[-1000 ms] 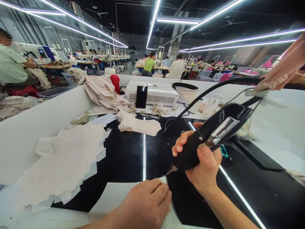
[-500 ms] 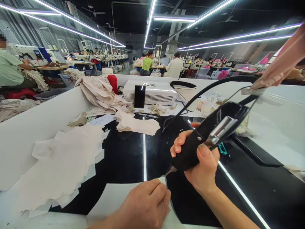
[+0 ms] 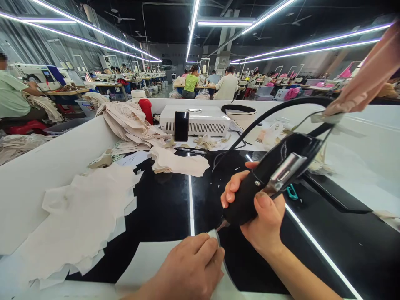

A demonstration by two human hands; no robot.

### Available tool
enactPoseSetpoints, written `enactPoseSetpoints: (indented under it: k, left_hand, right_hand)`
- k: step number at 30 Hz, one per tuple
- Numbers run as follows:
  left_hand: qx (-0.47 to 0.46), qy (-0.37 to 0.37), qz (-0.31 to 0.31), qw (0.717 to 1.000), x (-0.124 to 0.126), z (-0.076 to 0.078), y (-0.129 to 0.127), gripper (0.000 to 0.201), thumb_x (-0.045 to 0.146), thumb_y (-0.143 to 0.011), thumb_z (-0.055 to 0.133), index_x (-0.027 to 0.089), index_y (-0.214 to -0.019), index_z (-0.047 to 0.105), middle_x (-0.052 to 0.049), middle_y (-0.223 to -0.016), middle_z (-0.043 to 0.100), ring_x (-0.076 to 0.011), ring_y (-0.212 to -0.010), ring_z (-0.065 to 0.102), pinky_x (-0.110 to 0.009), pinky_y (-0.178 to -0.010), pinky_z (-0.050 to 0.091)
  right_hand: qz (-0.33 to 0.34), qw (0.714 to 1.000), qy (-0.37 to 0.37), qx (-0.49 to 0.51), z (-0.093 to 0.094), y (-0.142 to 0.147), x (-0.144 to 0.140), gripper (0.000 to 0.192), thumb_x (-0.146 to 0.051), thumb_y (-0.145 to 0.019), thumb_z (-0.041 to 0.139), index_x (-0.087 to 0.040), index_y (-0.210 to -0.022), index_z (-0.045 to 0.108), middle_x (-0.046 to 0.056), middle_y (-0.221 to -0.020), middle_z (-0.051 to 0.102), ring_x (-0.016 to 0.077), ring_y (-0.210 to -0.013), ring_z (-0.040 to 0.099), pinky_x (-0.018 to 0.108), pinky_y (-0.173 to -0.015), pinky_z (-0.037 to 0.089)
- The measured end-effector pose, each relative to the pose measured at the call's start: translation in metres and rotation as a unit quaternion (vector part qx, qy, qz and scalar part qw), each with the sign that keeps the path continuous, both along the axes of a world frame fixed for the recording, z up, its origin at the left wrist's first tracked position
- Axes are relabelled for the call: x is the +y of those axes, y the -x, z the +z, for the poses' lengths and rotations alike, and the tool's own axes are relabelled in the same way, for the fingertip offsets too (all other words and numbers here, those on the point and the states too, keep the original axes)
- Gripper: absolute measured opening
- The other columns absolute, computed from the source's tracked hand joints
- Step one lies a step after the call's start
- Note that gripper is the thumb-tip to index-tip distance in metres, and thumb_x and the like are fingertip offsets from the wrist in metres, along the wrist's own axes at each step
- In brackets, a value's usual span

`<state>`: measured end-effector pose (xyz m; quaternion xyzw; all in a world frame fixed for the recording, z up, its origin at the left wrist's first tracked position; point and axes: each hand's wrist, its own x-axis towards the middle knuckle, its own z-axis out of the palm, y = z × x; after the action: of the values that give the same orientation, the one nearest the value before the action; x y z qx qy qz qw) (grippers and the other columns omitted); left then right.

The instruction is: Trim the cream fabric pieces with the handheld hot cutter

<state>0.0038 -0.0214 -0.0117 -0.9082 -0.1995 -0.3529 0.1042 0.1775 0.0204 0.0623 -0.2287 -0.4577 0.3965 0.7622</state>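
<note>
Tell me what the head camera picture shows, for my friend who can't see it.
A person's right hand grips a black corded cutting tool, its tip at the corner of a white sheet that the left hand presses onto a glossy black table. A stack of pale cut pieces lies to the left, with a white machine behind.

A white machine (image 3: 195, 120), black phone (image 3: 181, 126) and red bottle (image 3: 146, 110) stand behind.
</note>
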Motion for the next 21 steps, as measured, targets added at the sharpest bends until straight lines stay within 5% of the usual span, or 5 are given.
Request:
enactPoseSetpoints:
  k: [5,21]
  left_hand:
    - [-0.013,-0.024,0.026,0.999,-0.0026,-0.0007,0.0033,0.027,0.02,-0.118,0.052,0.012,-0.113,0.078,-0.008,-0.119,0.084,-0.0201,-0.101,0.08,-0.028,-0.087,0.067]
    - [-0.028,-0.04,0.041,0.998,-0.0062,-0.0003,0.0021,0.027,0.018,-0.118,0.052,0.013,-0.111,0.078,-0.006,-0.112,0.085,-0.019,-0.095,0.08,-0.028,-0.08,0.065]
  right_hand:
    - [-0.005,1.0,-0.008,-0.014,-0.0016,0.0001,0.0001,0.047,-0.052,-0.089,0.094,-0.029,-0.124,0.072,-0.003,-0.083,0.074,0.0136,-0.061,0.066,0.025,-0.052,0.061]
    - [-0.022,0.999,-0.021,-0.04,-0.0032,-0.0003,0.0009,0.047,-0.054,-0.091,0.091,-0.029,-0.124,0.069,-0.004,-0.084,0.072,0.0135,-0.058,0.066,0.026,-0.052,0.06]
